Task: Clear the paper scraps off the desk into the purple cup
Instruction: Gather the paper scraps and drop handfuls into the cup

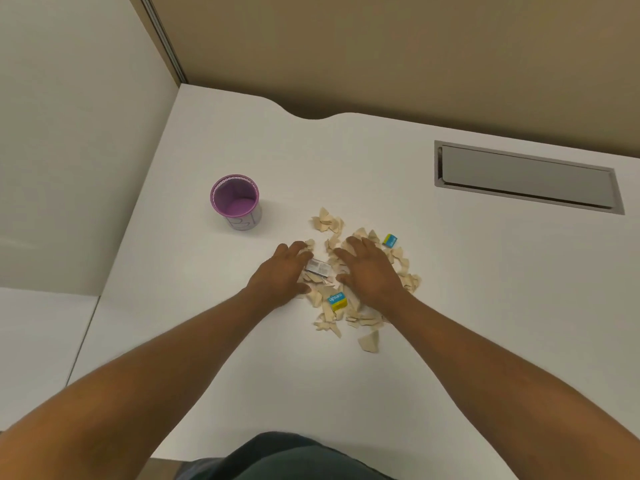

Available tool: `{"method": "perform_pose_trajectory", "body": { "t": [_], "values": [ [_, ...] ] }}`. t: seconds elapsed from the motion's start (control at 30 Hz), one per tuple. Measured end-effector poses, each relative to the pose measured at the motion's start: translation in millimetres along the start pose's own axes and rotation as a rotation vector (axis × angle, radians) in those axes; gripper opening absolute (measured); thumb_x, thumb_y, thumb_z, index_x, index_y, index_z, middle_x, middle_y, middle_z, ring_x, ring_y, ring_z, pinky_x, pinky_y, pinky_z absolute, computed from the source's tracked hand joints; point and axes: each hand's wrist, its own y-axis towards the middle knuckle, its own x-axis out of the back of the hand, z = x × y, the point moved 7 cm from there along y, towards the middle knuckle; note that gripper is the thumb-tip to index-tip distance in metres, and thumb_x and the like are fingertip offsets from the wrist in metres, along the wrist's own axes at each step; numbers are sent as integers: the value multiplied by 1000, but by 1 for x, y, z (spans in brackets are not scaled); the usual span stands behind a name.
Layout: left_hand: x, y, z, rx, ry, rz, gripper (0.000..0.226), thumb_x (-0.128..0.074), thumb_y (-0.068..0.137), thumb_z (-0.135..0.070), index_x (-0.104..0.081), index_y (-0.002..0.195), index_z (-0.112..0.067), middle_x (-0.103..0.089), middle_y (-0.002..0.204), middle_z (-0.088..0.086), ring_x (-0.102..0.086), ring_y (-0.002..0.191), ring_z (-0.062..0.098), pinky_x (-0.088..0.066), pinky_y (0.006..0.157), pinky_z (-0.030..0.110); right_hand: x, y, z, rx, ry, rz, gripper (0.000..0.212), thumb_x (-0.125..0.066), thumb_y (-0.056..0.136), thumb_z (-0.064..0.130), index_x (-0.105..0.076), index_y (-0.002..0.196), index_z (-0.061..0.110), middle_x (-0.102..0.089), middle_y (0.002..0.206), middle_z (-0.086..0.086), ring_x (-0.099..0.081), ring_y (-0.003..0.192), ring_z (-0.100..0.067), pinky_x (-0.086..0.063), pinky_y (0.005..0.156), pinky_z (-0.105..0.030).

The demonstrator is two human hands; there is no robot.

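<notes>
A heap of beige paper scraps [327, 220] lies on the white desk [450, 306], right of the purple cup [235, 202]. The cup stands upright with nothing visible inside. My left hand [280, 271] rests flat on the left side of the heap, fingers spread. My right hand [372, 268] lies palm down on the middle of the heap, fingers apart. Both hands cover part of the scraps. Neither hand grips anything that I can see.
Mixed into the heap are two blue-and-yellow erasers [336, 301] [390, 240] and a small silver-grey box [317, 266] between my hands. A grey cable hatch [526, 176] is set in the desk at the back right. Partition walls close the left and back.
</notes>
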Motion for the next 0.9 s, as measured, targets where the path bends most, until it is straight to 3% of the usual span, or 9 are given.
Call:
{"method": "perform_pose_trajectory", "body": {
  "t": [0.1, 0.17, 0.3, 0.4, 0.47, 0.6, 0.73, 0.83, 0.9],
  "values": [
    [-2, -3, 0, 26, -64, -22, 60, -76, 95, -24, -52, 149, -15, -42, 158, 5, -45, 135, 31, -53, 99, 46, 1, -13, -1, 2, 68, -43, 50, -63, 96, 33, -51, 144, 25, -39, 158, -7, -36, 144, -30, -47, 106, -44],
    [0, -7, 1, 29, -114, -70, 59, -76, 95, -22, -53, 149, -15, -46, 153, 7, -50, 131, 32, -53, 100, 45, 5, -19, -4, -33, 143, -79, 52, -65, 95, 34, -51, 145, 25, -37, 159, -6, -37, 144, -30, -49, 105, -43],
    [-2, -16, 3, 94, -152, -84, 98, -84, 83, -39, -31, 164, -25, -31, 164, 6, -39, 140, 34, -55, 101, 50, 1, -23, -5, -96, 115, -17, 87, -60, 85, 69, -26, 158, 36, -18, 169, -5, -23, 150, -38, -38, 116, -51],
    [-9, -18, -1, 118, -88, -15, 112, -88, 75, -54, -27, 165, -28, -23, 168, 6, -33, 142, 36, -53, 104, 52, -9, -25, -1, -121, 42, 68, 92, -54, 83, 78, -12, 158, 46, -6, 171, -2, -19, 150, -42, -42, 111, -54],
    [-11, -16, -3, 151, -86, -7, 100, -86, 78, -53, -38, 161, -27, -27, 165, 7, -33, 142, 36, -53, 103, 51, -13, -26, 5, -125, -1, 86, 84, -54, 89, 71, -14, 158, 46, -9, 171, -4, -22, 148, -43, -46, 106, -51],
    [-14, -14, -7, 176, -110, -94, 50, -74, 94, -30, -62, 140, -16, -48, 142, 12, -42, 130, 34, -56, 92, 46, -18, -27, 19, -131, -35, 70, 63, -58, 99, 40, -30, 155, 36, -27, 162, -8, -33, 140, -38, -54, 91, -43],
    [-13, -15, -9, 161, -181, -148, 17, -66, 99, -19, -71, 112, -10, -62, 114, 13, -53, 111, 33, -48, 80, 39, -16, -32, 27, -115, 45, -29, 53, -67, 88, 10, -55, 137, 23, -50, 134, -6, -47, 118, -28, -48, 68, -34],
    [-12, -14, -6, 171, -264, -164, 13, -67, 91, -6, -71, 103, -6, -68, 104, 16, -61, 101, 37, -48, 80, 43, -13, -31, 26, -110, 121, -83, 33, -63, 85, 3, -68, 115, 16, -57, 114, -5, -52, 108, -27, -40, 65, -30],
    [-11, -15, -1, 202, -361, -204, 22, -69, 87, -1, -74, 108, -3, -72, 107, 18, -65, 102, 38, -52, 86, 47, -12, -27, 21, -125, 185, -98, 34, -60, 84, -3, -70, 111, 15, -59, 106, -4, -55, 103, -26, -43, 68, -31]
  ]
}}
